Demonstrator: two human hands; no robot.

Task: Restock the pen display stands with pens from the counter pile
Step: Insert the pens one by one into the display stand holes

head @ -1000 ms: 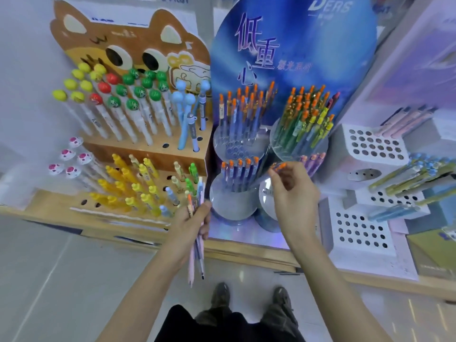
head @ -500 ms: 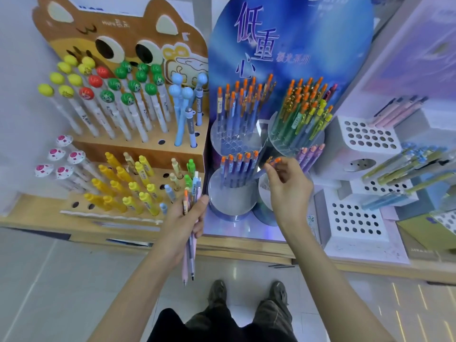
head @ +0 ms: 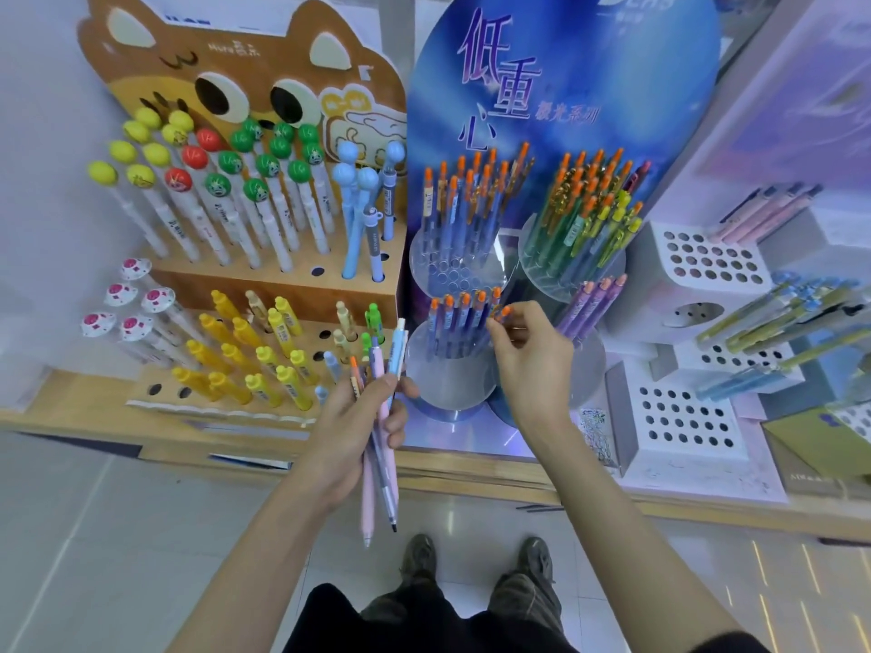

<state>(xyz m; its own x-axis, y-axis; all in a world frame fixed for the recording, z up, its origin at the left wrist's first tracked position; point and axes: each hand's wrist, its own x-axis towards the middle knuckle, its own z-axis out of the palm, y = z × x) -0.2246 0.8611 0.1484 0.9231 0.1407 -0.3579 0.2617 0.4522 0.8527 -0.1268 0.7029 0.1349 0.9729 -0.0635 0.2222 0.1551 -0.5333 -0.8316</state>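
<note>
Finding 1, right hand. The right hand (head: pixel 530 369) sits just right of centre frame, thumb and forefinger pinching the orange-capped pen (head: pixel 503 313) by its top end. Only the cap and a short length of barrel show; the rest is hidden behind the fingers, so whether the tip has seated in a hole cannot be told.

Finding 2, target. The lower clear tub (head: pixel 443 384) of the blue display stand (head: pixel 565 77) lies immediately left of and below those fingertips. Its row of orange-capped pens (head: pixel 459 313) stands leaning up and slightly to the right, and the pinched cap is touching or just beside the right-most pen in that row. The purple pens (head: pixel 594 299) stand in the neighbouring tub, just right of the hand.

Finding 3, governing relation. In my judgement the coming move calls for the pen's long axis to match its neighbours' lean and travel down and left along that line into the tub. The right hand is clearly the nearer hand.

Finding 4, left hand. The left hand (head: pixel 351 433), lower centre, is clenched around a bundle of pens (head: pixel 384 468) in pink, blue and orange, tips pointing down toward the floor, in front of the cat-shaped stand (head: pixel 245 63).

Finding 5. No counter pile can be identified in view.
</note>
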